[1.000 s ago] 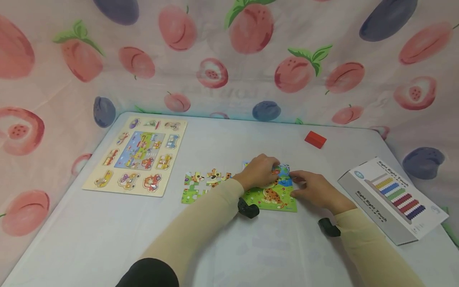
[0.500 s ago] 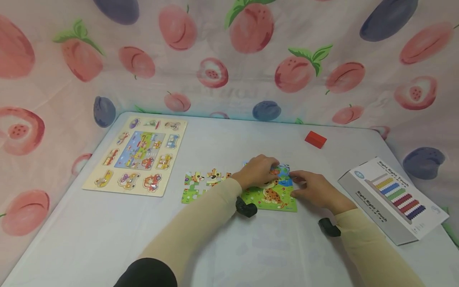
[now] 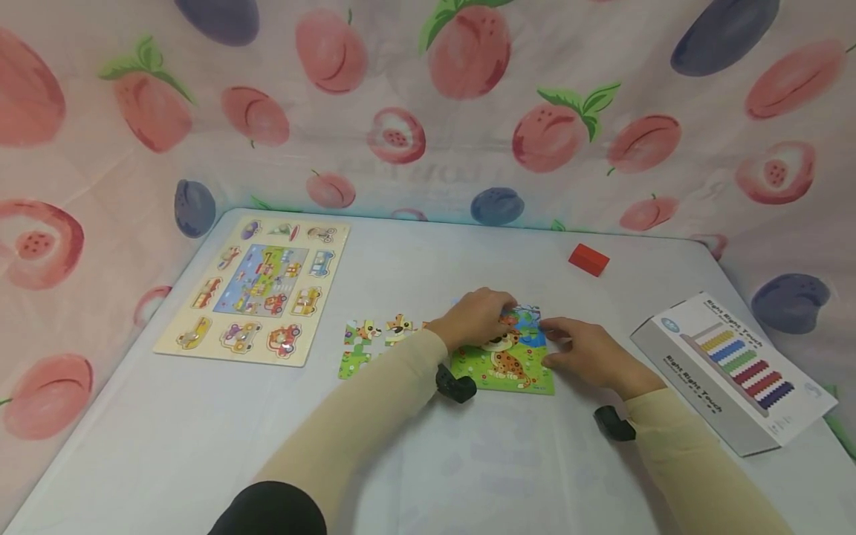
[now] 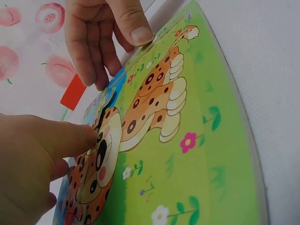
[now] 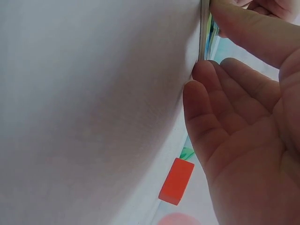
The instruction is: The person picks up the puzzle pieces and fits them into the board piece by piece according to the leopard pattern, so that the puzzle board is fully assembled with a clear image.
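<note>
A jigsaw puzzle board (image 3: 503, 375) with a spotted leopard on green grass lies flat on the white table. My left hand (image 3: 473, 321) is over its upper part; in the left wrist view a digit of that left hand (image 4: 28, 154) presses on the leopard's face. The other left fingers are partly hidden. My right hand (image 3: 588, 353) rests against the board's right edge, with thumb and fingers touching it and fairly straight in the right wrist view (image 5: 243, 122). Several jigsaw pieces (image 3: 353, 365) lie left of the board, partly covered by the left sleeve.
A wooden vehicle peg puzzle (image 3: 230, 353) lies at the left. A small red block (image 3: 588, 261) sits toward the back right. A white box (image 3: 729, 371) with coloured bars printed on it stands at the right. Fruit-patterned cloth (image 3: 468, 148) hangs behind the table.
My left hand has shifted slightly left and toward me across the puzzle board, showing more of the leopard's face. The right hand has stayed in place.
</note>
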`<state>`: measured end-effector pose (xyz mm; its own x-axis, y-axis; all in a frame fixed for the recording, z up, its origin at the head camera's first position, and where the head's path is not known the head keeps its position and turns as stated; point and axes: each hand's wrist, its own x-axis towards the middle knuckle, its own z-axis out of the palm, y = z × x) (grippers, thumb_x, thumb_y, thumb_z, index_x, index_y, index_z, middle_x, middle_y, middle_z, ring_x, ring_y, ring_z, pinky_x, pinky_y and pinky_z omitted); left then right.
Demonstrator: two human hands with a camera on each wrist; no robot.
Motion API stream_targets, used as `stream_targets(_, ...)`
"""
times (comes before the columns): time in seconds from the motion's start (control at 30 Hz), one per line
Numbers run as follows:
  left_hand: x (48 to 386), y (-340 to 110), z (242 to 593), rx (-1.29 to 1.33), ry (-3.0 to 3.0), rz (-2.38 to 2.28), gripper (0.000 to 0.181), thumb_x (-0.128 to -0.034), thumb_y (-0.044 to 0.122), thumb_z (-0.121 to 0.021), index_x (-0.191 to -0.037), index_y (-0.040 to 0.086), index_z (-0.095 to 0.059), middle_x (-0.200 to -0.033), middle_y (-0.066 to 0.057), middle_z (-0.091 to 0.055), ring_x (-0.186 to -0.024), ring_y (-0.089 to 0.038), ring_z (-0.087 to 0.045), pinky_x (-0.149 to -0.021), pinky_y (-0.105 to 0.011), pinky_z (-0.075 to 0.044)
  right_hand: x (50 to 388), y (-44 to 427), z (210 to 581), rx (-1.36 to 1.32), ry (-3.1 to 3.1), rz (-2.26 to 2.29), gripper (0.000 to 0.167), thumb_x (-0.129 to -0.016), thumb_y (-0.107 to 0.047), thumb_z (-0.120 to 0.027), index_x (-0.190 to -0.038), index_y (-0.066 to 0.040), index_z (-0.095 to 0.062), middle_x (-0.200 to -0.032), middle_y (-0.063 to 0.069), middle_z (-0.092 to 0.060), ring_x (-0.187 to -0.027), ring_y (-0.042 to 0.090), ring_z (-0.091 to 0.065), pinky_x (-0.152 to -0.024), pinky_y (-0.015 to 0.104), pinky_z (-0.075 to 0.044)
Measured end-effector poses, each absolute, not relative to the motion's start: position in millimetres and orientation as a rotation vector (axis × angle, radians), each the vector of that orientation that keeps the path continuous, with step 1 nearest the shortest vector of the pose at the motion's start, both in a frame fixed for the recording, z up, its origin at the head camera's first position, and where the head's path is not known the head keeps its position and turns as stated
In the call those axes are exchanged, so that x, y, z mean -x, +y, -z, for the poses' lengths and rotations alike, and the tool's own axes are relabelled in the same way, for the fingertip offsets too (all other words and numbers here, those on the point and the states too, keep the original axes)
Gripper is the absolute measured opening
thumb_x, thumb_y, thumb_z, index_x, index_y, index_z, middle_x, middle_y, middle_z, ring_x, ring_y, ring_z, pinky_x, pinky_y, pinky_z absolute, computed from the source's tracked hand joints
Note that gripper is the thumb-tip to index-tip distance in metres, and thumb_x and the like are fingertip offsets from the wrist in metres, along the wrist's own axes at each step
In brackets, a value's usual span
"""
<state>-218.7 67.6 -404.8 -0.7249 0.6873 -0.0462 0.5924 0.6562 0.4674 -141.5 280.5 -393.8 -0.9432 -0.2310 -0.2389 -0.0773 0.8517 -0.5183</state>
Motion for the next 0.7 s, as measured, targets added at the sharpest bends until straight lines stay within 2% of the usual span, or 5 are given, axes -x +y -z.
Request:
stream_targets(0.3, 218.4, 69.6, 404.7, -1.042, 2.668, -0.624, 0.049, -0.0948, 0.033, -0.07, -0.136, 0.01, -0.061, -0.127, -0.003, -0.065, -0.117, -0.018, -0.056, -0.101, -0.032, -0.043, 141.4, 281.0, 394.6, 0.22, 2.73, 0.747, 0.066, -0.087, -0.019, -0.079, -0.144, -0.002, -0.05, -0.136, 0.021, -0.058, -0.12, 0.04, -0.056, -0.099, 0.054, -0.047)
stream_targets(0.7, 217.9, 75.0, 405.9, -1.008, 2.695, -0.594, 0.047, -0.0965, 0.031, -0.067, -0.139, 0.013, -0.059, -0.13, -0.002, -0.064, -0.118, -0.018, -0.054, -0.101, -0.035, -0.043, 141.0, 280.7, 394.2, 0.231, 2.734, 0.755, 0.065, -0.088, -0.019, -0.079, -0.143, -0.002, -0.051, -0.137, 0.02, -0.057, -0.121, 0.039, -0.056, -0.099, 0.054, -0.047)
